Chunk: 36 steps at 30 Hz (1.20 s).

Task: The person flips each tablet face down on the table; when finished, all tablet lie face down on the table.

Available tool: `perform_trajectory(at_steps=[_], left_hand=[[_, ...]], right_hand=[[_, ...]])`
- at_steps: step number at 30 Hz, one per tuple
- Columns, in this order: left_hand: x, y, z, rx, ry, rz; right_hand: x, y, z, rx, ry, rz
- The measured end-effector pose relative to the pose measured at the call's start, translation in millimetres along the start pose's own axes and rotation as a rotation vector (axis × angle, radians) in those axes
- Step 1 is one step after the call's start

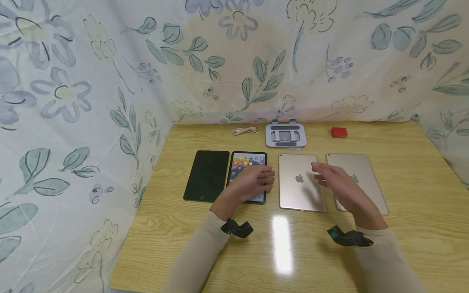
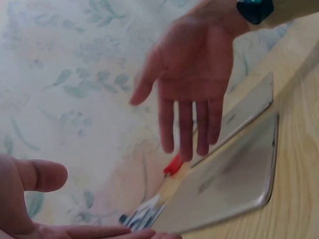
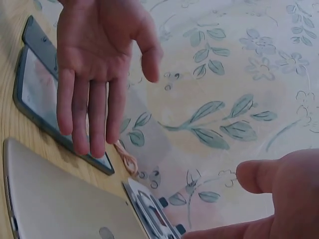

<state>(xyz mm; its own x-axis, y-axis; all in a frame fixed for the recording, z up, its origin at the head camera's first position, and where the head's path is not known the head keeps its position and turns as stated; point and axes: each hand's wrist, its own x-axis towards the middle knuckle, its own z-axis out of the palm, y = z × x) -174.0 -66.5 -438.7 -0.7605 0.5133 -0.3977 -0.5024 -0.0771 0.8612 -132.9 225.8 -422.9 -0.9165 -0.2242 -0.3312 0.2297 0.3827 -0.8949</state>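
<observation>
My left hand (image 1: 253, 183) hovers over a tablet with its lit home screen (image 1: 239, 160) facing up, fingers straight and holding nothing. To its left lies a tablet with a dark screen (image 1: 207, 175). My right hand (image 1: 338, 183) is held above the gap between two gold tablets lying back up, the nearer one (image 1: 293, 187) to its left and the other (image 1: 370, 191) under it. Its fingers are extended and hold nothing. In the left wrist view the right palm (image 2: 197, 59) faces the left hand; in the right wrist view the left palm (image 3: 99, 40) shows with its fingers straight.
Along the back of the wooden table (image 1: 157, 244) lie a coiled cable (image 1: 244, 130), a folded grey stand (image 1: 286, 135) and a red charger (image 1: 338, 132). Floral cloth (image 1: 227, 81) hangs behind the table and on its left side.
</observation>
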Motion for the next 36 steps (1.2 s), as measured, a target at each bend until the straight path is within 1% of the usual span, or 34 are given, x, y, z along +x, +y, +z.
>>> perform_trajectory(at_steps=[3,7,11,14,18,21,25,31,36], left_hand=[[-9.5,3.1,-19.2,-0.013,-0.026,0.016],[-25.0,9.5,-45.1,-0.015,-0.006,0.038],[-40.4,15.9,-70.0,0.018,0.041,0.052],[-50.0,18.9,-86.3,0.046,0.09,0.055],[-57.6,19.6,-101.5,0.057,0.166,0.043],[-58.8,18.6,-106.6,0.056,0.212,0.025],[-57.9,17.1,-107.5,0.069,0.241,0.012],[-56.2,18.0,-104.6,0.112,0.244,0.002],[-55.9,19.1,-100.1,0.152,0.244,-0.004]], right_hand=[[2.8,-2.8,3.3,0.031,-0.016,-0.03],[8.2,-5.0,6.9,0.086,-0.032,-0.048],[13.5,-7.9,12.2,0.136,-0.066,-0.06],[18.1,-10.5,17.7,0.152,-0.098,-0.067],[26.1,-12.0,24.1,0.174,-0.127,-0.056],[31.8,-11.8,29.3,0.203,-0.147,-0.046],[39.7,-11.5,38.4,0.24,-0.178,-0.044],[50.6,-11.2,51.2,0.261,-0.215,-0.041],[54.2,-10.5,58.2,0.265,-0.234,-0.024]])
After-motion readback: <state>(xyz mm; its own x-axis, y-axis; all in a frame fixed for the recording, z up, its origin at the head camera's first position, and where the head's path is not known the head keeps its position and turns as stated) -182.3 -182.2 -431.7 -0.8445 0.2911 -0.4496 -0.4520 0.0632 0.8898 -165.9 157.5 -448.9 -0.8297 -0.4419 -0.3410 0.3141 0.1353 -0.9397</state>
